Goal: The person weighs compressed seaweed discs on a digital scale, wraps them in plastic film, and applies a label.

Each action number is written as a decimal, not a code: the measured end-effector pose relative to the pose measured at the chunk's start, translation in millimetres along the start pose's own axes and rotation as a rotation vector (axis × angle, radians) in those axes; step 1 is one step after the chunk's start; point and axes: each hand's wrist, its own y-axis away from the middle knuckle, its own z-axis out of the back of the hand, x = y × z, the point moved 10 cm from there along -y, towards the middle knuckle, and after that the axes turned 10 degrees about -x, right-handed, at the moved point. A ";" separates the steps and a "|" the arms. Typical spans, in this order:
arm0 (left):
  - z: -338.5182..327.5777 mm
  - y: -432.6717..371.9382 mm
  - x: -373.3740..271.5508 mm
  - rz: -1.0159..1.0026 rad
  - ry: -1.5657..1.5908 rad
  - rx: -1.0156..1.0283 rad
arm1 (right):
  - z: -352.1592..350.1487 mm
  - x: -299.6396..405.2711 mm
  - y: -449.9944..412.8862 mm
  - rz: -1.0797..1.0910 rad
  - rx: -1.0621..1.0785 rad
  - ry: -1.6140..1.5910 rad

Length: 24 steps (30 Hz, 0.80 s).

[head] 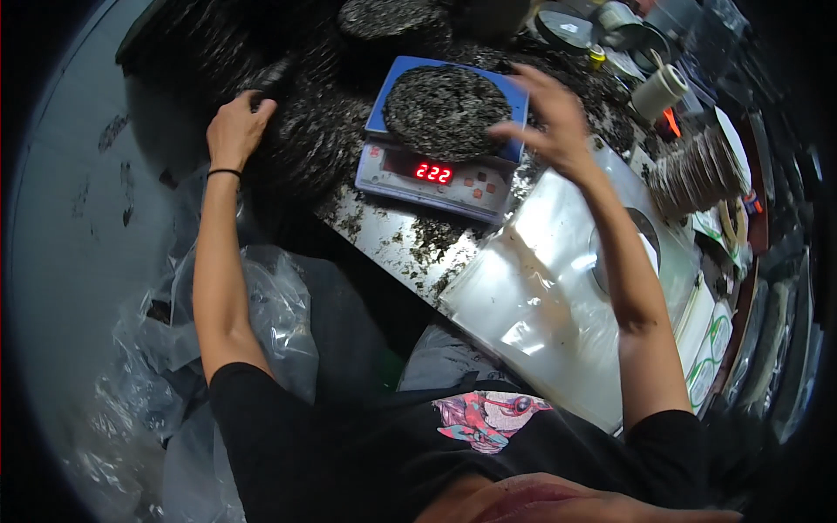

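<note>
On the blue pan of a digital scale [431, 189] lies a round, dark, flaky cake [448, 111] that looks like dried seaweed. Red digits are lit on the scale's display. My right hand [556, 121], blurred, is at the pan's right side with its fingers spread around the cake's right edge; it grips nothing. My left hand [239, 131] is at a large dark heap of the same flaky material [314, 137], left of the scale. A blurred dark piece [271, 75] shows at its fingertips, and whether they grip it is unclear.
Clear plastic bags [523, 301] lie stacked at the table's right. Beyond them are a stack of round discs [700, 173] and a white spool [660, 91]. Another round cake [389, 16] sits behind the scale. Loose flakes litter the tabletop [386, 235]. Plastic sheeting [281, 307] hangs at the left.
</note>
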 end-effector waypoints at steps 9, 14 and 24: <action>13.1 84.0 -230.8 -0.510 0.281 -0.420 | 0.7 60.4 101.7 0.099 0.090 0.344; -70.4 195.1 -313.6 -0.603 0.832 0.146 | 166.4 98.2 153.1 -0.210 -0.221 0.613; -32.2 339.1 -439.0 0.091 2.120 1.012 | 215.9 89.3 215.5 -0.507 -0.168 -0.289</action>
